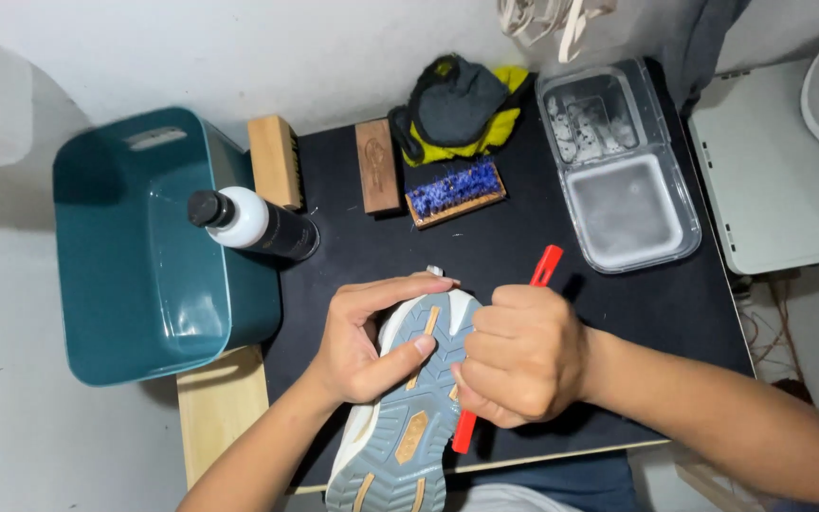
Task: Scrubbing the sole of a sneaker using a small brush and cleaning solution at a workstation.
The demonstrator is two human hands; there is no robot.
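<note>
My left hand (pixel 364 334) grips a shoe (pixel 400 431) turned sole up, its sole grey-blue with tan inserts and a white edge. The thumb lies across the sole, the fingers wrap the toe. My right hand (pixel 521 353) is closed in a fist around a red-handled tool (pixel 544 266), pressed against the right side of the sole. The tool's red ends stick out above and below the fist; its working end is hidden.
A black mat (pixel 523 237) covers a small wooden table. On it lie a bottle (pixel 253 225), two wooden blocks, a blue-bristled brush (pixel 455 192), a dark and yellow cloth bundle (pixel 462 109) and a clear two-part tray (pixel 618 166). A teal bin (pixel 135 246) stands at left.
</note>
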